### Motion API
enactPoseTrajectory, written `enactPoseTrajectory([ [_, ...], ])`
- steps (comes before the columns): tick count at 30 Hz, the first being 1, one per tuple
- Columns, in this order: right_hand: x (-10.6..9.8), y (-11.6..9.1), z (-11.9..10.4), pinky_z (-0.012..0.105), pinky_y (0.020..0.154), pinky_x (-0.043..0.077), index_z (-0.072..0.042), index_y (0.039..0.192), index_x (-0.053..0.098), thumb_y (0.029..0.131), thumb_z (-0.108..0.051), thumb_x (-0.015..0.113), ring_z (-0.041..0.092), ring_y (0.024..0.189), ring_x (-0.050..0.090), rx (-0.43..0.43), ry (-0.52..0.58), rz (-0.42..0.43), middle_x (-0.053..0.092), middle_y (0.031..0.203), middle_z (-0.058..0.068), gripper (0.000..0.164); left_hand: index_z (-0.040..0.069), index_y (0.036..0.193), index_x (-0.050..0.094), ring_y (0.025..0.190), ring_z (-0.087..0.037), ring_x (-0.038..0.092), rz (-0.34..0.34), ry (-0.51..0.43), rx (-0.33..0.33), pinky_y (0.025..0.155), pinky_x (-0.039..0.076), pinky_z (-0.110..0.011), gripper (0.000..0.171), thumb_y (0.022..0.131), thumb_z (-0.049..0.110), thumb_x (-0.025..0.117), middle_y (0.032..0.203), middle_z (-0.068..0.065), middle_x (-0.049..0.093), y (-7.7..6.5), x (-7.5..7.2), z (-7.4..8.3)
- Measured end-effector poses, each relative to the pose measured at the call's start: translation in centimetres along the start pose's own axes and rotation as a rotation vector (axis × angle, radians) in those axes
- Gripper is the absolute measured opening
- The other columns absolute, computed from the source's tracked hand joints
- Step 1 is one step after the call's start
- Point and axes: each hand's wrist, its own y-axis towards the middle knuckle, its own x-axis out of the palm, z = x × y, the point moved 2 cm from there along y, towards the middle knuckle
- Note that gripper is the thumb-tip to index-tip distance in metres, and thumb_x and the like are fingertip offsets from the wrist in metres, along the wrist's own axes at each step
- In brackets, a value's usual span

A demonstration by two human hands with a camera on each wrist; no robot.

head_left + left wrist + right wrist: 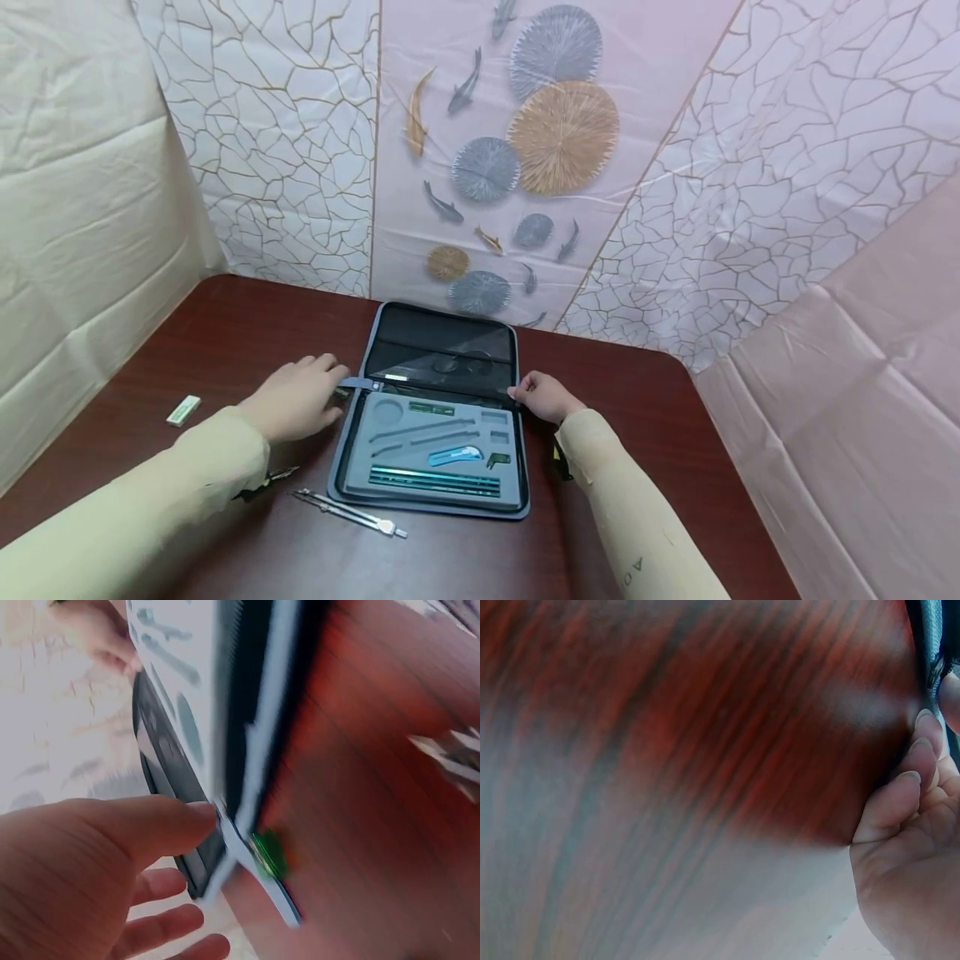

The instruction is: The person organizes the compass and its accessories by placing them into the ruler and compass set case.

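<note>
A grey zip case (pixel 524 467) lies unfolded on the table, its dark lid (pixel 442 346) laid back towards the wall. Its grey foam insert (pixel 442 435) has shaped recesses holding a blue utility knife (pixel 456 455), several teal pencils (pixel 435 481) and small green pieces. At the case's right edge, near the fold, my right hand (pixel 546 397) pinches the zipped rim between thumb and curled fingers. My left hand (pixel 298 398) is at the left edge, thumb extended and fingers loosely bent. Its thumb tip is right by the strap (pixel 259 870), which sticks out beside a green object (pixel 271 853).
Silver compasses (pixel 351 512) lie on the table in front of the case's left corner. Off to the far left is a small white and green eraser (pixel 183 410). Patterned fabric (pixel 300 150) hangs along the back of the dark red table (pixel 262 325).
</note>
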Motion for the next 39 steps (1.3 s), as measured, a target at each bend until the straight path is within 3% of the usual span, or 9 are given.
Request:
enactPoseTrajectory([
  [4,-0.1,0.0,0.3,0.035,0.066,0.04,-0.01,0.094,0.054,0.096,-0.039,0.059,0.023,0.072,0.049,0.006,-0.004,-0.003,0.052,0.081,0.007,0.03,-0.002,0.119,0.061,0.095,-0.036,0.058,-0.023,0.018,-0.058,0.08,0.049,-0.053,0.055,0.077,0.028,0.081,0.11,-0.021,0.058,-1.2,-0.1,-2.0],
  [10,-0.1,0.2,0.4,0.035,0.066,0.04,-0.009,0.094,0.054,0.096,-0.038,0.06,0.023,0.071,0.049,0.01,-0.001,0.0,0.052,0.08,0.007,0.029,-0.005,0.117,0.06,0.093,-0.04,0.059,-0.032,0.005,-0.093,0.074,0.048,-0.057,0.056,0.076,0.026,0.081,0.108,-0.023,0.058,-3.1,-0.3,-4.6],
  [17,-0.1,-0.1,0.1,0.034,0.065,0.04,-0.009,0.092,0.054,0.097,-0.037,0.06,0.022,0.07,0.049,-0.003,-0.008,0.004,0.052,0.08,0.007,0.029,-0.007,0.11,0.06,0.082,-0.04,0.058,-0.047,-0.046,-0.118,0.067,0.047,-0.054,0.043,0.077,0.018,0.074,0.093,-0.019,0.056,-4.6,0.0,-7.3],
  [24,0.0,0.1,0.1,0.034,0.066,0.04,-0.01,0.093,0.054,0.097,-0.038,0.06,0.023,0.072,0.049,-0.005,-0.015,0.012,0.053,0.081,0.008,0.029,-0.009,0.106,0.06,0.078,-0.039,0.06,-0.045,-0.052,-0.087,0.069,0.048,-0.053,0.045,0.074,0.016,0.079,0.087,-0.018,0.056,-5.2,-0.1,-7.7],
  [35,0.0,0.2,0.1,0.035,0.065,0.04,-0.009,0.092,0.054,0.096,-0.036,0.06,0.023,0.07,0.049,-0.011,-0.006,0.016,0.052,0.079,0.008,0.028,-0.01,0.113,0.058,0.09,-0.04,0.061,-0.132,-0.12,-0.142,0.077,0.048,-0.055,0.054,0.084,0.032,0.074,0.101,-0.028,0.058,-5.0,0.4,-7.0],
  [39,0.0,0.2,0.2,0.034,0.065,0.04,-0.009,0.092,0.054,0.096,-0.037,0.06,0.023,0.07,0.049,-0.006,-0.005,0.013,0.053,0.079,0.007,0.029,-0.007,0.108,0.06,0.079,-0.03,0.061,-0.135,-0.112,-0.118,0.072,0.05,-0.051,0.043,0.084,0.026,0.073,0.09,-0.017,0.057,-4.9,0.6,-6.7],
])
